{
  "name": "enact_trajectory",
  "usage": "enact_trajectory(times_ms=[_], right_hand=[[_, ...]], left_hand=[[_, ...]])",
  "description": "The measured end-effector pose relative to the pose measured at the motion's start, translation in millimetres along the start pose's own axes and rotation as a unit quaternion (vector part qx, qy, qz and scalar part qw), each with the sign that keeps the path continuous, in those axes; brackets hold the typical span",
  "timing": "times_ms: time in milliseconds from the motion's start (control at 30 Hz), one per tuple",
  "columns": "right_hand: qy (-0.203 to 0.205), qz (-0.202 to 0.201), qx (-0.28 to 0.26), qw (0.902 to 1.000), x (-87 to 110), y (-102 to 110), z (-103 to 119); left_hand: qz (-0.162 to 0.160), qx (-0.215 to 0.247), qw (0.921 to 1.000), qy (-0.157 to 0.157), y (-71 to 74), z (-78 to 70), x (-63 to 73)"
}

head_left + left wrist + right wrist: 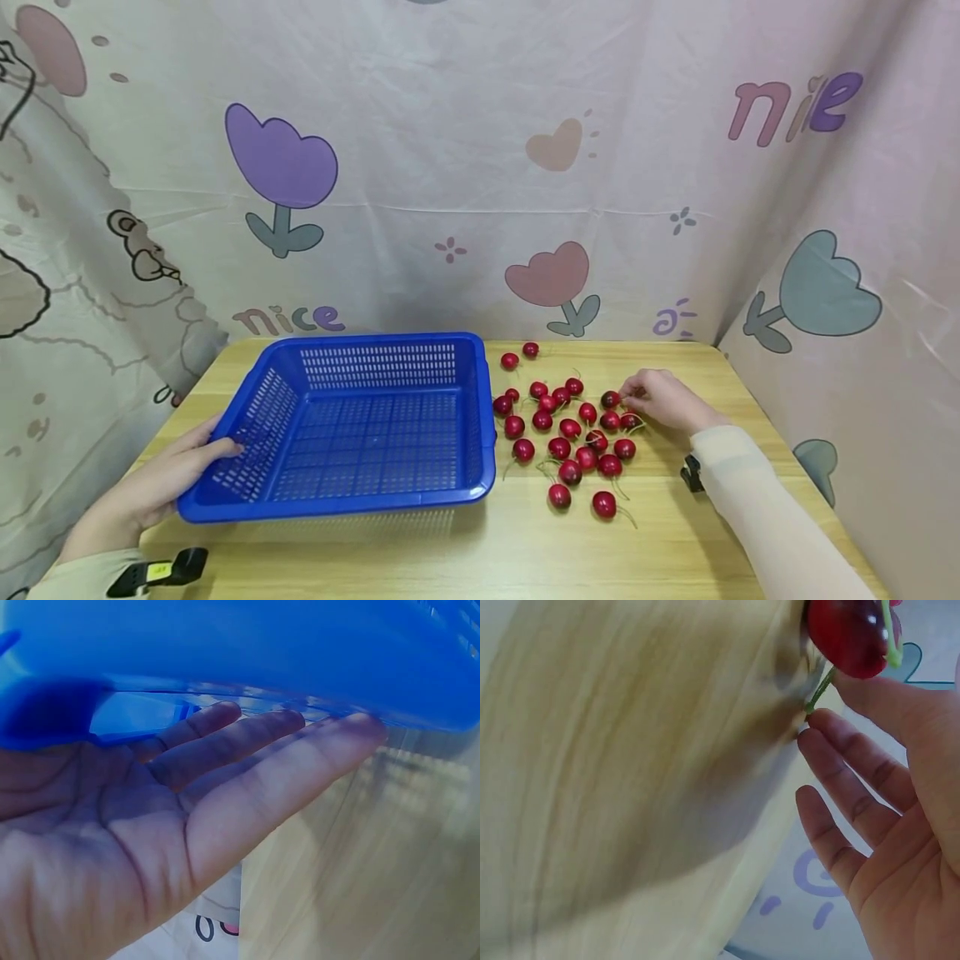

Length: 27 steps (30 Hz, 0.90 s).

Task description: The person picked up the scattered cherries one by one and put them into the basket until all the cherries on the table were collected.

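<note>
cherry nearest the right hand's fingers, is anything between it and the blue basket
Yes, sliding along the table: other cherries lie between that cherry and the blue basket, whose right side wall also stands in the way. Above them, nothing visible blocks a lifted path.

Head: looks forward, down at the table
Left wrist: very near left hand
Right wrist: very near right hand
Head, left wrist share: basket
</note>
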State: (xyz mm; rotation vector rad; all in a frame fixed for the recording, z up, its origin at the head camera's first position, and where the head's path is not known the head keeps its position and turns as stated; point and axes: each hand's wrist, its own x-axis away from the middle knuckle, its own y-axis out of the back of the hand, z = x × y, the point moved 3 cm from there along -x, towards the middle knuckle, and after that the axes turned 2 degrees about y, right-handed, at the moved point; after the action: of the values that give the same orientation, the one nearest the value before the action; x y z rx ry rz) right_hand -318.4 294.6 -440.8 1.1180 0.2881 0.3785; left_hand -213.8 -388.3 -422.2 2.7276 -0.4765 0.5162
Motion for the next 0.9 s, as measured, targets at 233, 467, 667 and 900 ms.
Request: enact_trajectory(times_ms=[233,467,667,900], right_hand=[[0.007,-0.002,0.023,0.9997,7.9,0,-4],[0.034,-0.017,0.044,0.9983,12.7,-2,-6],[0.035,-0.042,0.04,0.9977,18.9,-3,-10],[0.019,-0.062,0.026,0.9975,27.8,0,-13]], left_hand=[[0.0,0.005,1.0,-0.001,-0.9,0.2,0.3],[0.002,0.007,1.0,-0.002,-1.0,1.9,1.2],[0.009,0.014,0.9999,-0.004,-0.7,3.4,1.7],[0.012,0.013,0.9998,-0.009,-0.7,3.5,1.8]])
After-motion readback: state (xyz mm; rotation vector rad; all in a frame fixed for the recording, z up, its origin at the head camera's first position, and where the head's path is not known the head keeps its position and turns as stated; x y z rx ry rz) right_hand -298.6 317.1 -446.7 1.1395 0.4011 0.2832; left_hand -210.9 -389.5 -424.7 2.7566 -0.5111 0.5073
